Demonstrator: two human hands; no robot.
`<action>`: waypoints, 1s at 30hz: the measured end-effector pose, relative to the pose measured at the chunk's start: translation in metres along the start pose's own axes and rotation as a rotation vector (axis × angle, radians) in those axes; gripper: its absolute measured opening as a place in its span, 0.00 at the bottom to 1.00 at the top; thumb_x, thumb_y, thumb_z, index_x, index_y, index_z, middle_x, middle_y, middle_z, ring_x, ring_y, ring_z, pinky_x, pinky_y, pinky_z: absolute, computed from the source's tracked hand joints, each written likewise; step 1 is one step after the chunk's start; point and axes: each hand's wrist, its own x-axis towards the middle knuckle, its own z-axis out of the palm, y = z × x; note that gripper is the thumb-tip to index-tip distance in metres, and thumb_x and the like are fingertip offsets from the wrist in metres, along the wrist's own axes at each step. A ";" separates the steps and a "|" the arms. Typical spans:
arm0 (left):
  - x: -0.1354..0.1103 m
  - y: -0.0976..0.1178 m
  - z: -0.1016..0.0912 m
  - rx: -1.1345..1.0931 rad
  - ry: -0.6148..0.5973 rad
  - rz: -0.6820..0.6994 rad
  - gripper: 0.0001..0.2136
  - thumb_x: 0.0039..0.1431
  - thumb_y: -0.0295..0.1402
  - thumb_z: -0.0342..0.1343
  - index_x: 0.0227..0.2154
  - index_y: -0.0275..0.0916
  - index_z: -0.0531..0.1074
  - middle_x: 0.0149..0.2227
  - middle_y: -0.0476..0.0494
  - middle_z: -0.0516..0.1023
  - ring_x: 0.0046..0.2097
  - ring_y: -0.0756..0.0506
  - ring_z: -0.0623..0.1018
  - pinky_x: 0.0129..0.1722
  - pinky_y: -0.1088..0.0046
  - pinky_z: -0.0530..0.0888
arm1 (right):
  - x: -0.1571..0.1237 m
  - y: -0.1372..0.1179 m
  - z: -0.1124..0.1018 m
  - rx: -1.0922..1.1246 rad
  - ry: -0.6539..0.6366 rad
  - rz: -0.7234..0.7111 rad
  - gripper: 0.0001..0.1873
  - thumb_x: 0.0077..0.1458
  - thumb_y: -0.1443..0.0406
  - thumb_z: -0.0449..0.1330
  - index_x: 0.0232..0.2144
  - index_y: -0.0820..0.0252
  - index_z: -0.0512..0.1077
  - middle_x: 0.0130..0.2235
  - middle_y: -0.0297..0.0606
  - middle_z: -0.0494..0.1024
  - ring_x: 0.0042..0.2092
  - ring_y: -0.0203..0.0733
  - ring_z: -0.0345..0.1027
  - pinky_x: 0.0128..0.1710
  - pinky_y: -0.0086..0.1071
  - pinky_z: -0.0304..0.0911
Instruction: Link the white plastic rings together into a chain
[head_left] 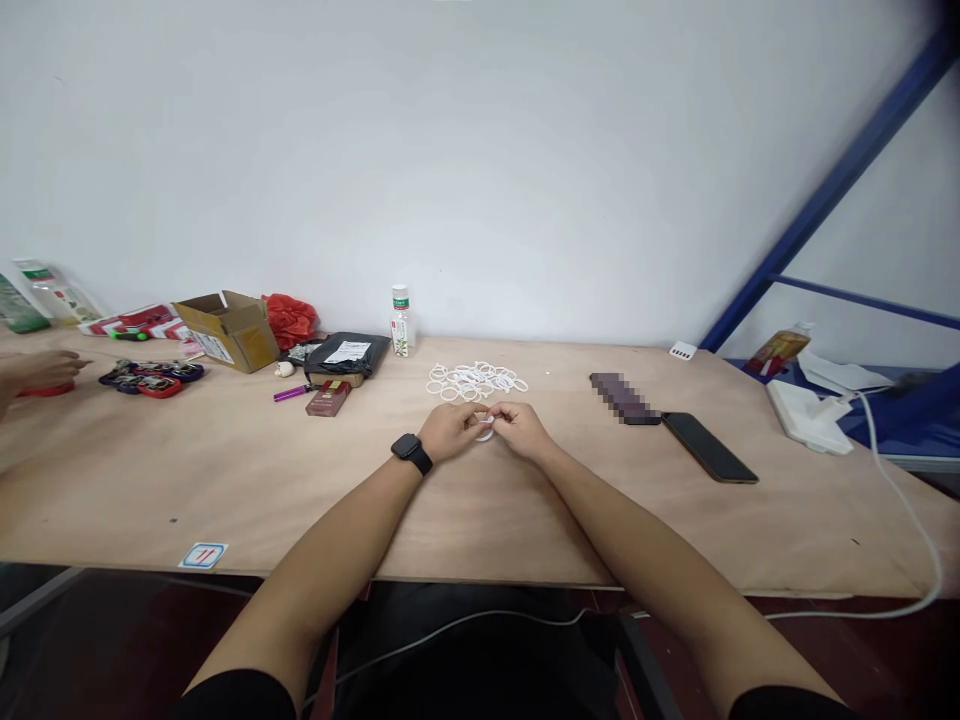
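My left hand (448, 430), with a black watch on its wrist, and my right hand (523, 428) meet at the middle of the wooden table (225, 480). Both are closed in a pinch on one small white ring (484, 430) held between them. Just beyond my fingers lies a loose pile of several white rings (474, 381).
A black phone (708, 446) lies to the right, near a white power strip (810, 417) with its cable. A small bottle (401, 321), a black pouch (345, 354), a cardboard box (227, 329) and a purple lighter (289, 393) sit left of centre. Another person's hand (41, 372) rests at far left.
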 end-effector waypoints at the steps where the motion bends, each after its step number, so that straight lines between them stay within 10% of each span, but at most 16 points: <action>1: 0.000 0.001 0.000 0.004 -0.007 -0.001 0.14 0.60 0.38 0.54 0.47 0.43 0.74 0.28 0.51 0.80 0.31 0.50 0.77 0.32 0.77 0.67 | 0.001 0.000 0.000 -0.005 0.009 -0.002 0.09 0.47 0.66 0.55 0.25 0.60 0.75 0.24 0.30 0.74 0.27 0.35 0.64 0.28 0.26 0.59; 5: 0.002 0.003 -0.001 0.039 -0.024 0.008 0.15 0.61 0.39 0.53 0.49 0.44 0.73 0.30 0.49 0.80 0.34 0.48 0.77 0.35 0.75 0.68 | 0.003 0.001 0.001 -0.005 0.045 0.001 0.09 0.46 0.67 0.54 0.23 0.60 0.75 0.24 0.31 0.74 0.27 0.35 0.65 0.29 0.27 0.60; 13: 0.004 -0.028 -0.009 0.244 -0.046 -0.090 0.12 0.60 0.32 0.49 0.39 0.40 0.78 0.41 0.43 0.80 0.44 0.44 0.76 0.46 0.70 0.70 | 0.010 0.024 -0.024 -0.317 0.135 0.044 0.23 0.54 0.64 0.56 0.53 0.57 0.70 0.49 0.41 0.76 0.37 0.38 0.72 0.45 0.35 0.65; 18: 0.004 -0.040 -0.004 0.280 -0.128 -0.100 0.10 0.54 0.28 0.52 0.34 0.38 0.79 0.38 0.41 0.78 0.43 0.43 0.75 0.48 0.69 0.70 | 0.027 0.042 -0.040 -0.545 0.092 0.195 0.28 0.55 0.68 0.53 0.59 0.63 0.63 0.61 0.46 0.65 0.60 0.47 0.59 0.60 0.38 0.53; 23: 0.004 -0.034 -0.004 0.286 -0.173 -0.090 0.13 0.50 0.23 0.50 0.33 0.40 0.79 0.39 0.43 0.78 0.44 0.44 0.74 0.48 0.69 0.69 | 0.033 0.042 -0.035 -0.641 -0.005 0.270 0.32 0.58 0.66 0.53 0.64 0.59 0.56 0.59 0.44 0.67 0.58 0.51 0.63 0.55 0.39 0.58; 30: 0.002 -0.023 -0.013 0.443 -0.175 -0.200 0.15 0.59 0.31 0.44 0.26 0.38 0.77 0.37 0.40 0.79 0.42 0.42 0.75 0.45 0.64 0.67 | 0.020 0.039 -0.038 -0.650 0.066 0.234 0.20 0.57 0.63 0.55 0.52 0.57 0.70 0.50 0.44 0.76 0.50 0.48 0.69 0.47 0.36 0.62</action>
